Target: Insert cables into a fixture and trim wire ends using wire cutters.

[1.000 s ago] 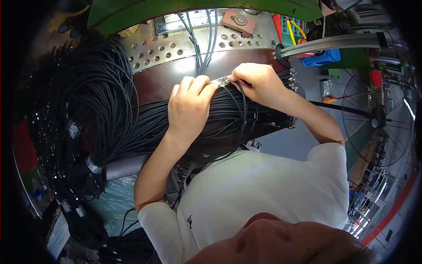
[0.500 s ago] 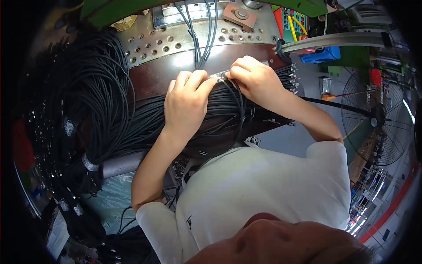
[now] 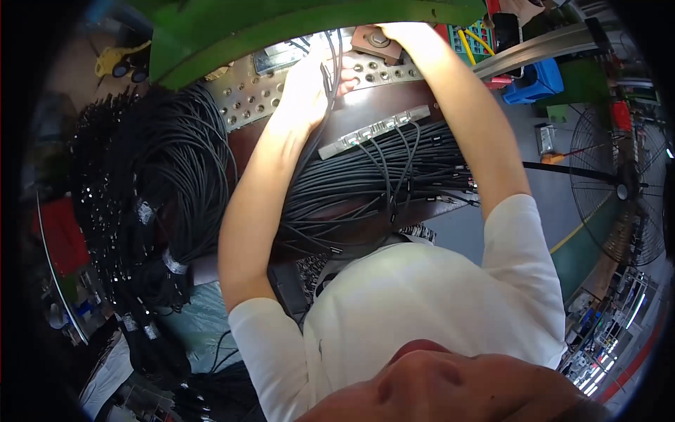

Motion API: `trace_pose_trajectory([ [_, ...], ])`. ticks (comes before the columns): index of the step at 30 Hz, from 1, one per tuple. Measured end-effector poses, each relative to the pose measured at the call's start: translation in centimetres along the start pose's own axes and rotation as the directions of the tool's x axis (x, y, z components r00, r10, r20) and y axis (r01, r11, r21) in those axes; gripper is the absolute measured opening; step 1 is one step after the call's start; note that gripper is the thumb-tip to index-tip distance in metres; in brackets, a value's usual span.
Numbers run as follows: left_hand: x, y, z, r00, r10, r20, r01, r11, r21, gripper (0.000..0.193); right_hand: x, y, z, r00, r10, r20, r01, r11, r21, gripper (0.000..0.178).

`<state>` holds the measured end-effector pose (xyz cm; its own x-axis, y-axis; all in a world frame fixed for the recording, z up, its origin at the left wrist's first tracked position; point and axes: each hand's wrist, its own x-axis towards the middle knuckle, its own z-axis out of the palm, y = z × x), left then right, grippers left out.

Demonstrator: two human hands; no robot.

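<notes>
My left hand (image 3: 308,88), washed out by bright light, reaches up to the perforated metal plate (image 3: 242,91). Its fingers curl around a few black cables (image 3: 328,77) that run down from the metal fixture above. My right hand (image 3: 402,32) is beside the bolted copper-coloured block (image 3: 370,43); the green machine beam (image 3: 281,29) hides most of its fingers. Between my forearms, a slotted metal bar (image 3: 336,147) lies on the brown work surface with black cables seated in several slots. Under it spreads a thick bundle of black cables (image 3: 330,183).
Coiled black cables (image 3: 186,141) heap up at the left. Yellow-handled scissors (image 3: 118,60) lie at the far left. To the right are a blue holder (image 3: 540,79), a curved metal rail (image 3: 538,50) and a caged fan (image 3: 621,191).
Both hands have left the slotted bar and moved up and away from me, toward the metal plate. The bar now lies by itself, and my left hand has closed around cables.
</notes>
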<state>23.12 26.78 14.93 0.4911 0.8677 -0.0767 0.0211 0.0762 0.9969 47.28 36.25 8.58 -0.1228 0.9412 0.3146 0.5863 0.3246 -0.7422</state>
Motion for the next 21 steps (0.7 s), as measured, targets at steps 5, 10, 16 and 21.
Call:
trace_pose_trajectory([
  [5, -1.1, 1.2, -1.0, 0.943, -0.315, 0.106, 0.297, 0.659, -0.691, 0.031, 0.0, -6.7, 2.1, 1.000, -0.022, 0.000, 0.022, 0.981, -0.194, 0.029],
  [10, -5.8, 4.9, -0.7, 0.904, -0.379, 0.198, 0.408, 0.627, -0.664, 0.040, -4.4, -13.0, -1.1, 0.997, -0.067, 0.028, 0.073, 0.914, -0.399, 0.031],
  [16, -11.4, 5.8, -3.8, 0.956, -0.218, 0.195, 0.285, 0.545, -0.789, 0.027, -7.3, -15.7, -1.8, 0.988, 0.136, 0.073, -0.128, 0.986, -0.108, 0.029],
  [21, -20.8, 6.1, -26.9, 0.509, 0.153, -0.847, -0.507, 0.849, -0.151, 0.038, -9.7, -14.8, -2.1, 0.907, -0.301, 0.293, 0.343, 0.933, -0.104, 0.021],
])
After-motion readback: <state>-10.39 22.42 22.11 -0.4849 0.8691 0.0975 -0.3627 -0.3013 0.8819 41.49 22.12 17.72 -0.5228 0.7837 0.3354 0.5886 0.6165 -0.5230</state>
